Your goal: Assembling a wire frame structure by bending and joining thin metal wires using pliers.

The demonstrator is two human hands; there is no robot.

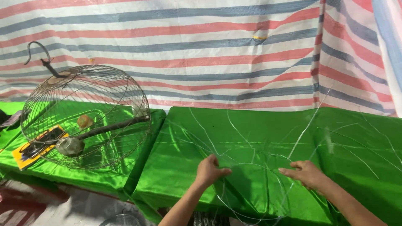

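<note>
A red, blue and white striped tarpaulin wall [201, 50] hangs behind two tables draped in glossy green satin cloth [251, 125] — brightly, evenly lit.

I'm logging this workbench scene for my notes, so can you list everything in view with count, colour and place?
Wire frame: one, thin silvery wires, lying on the near green cloth between the hands.
Round wire cage: one, grey metal with a hook on top, lying tilted on the left table.
Wooden perch: one, dark brown, inside the cage.
Small cups: two, one metallic and one tan, inside the cage.
Yellow-edged flat object: one, under the cage, kind unclear.
Green cloth: covers both tables.
Striped tarp: white, red and blue, backdrop.
Left hand: on the frame's left side.
Right hand: on its right side.
</note>
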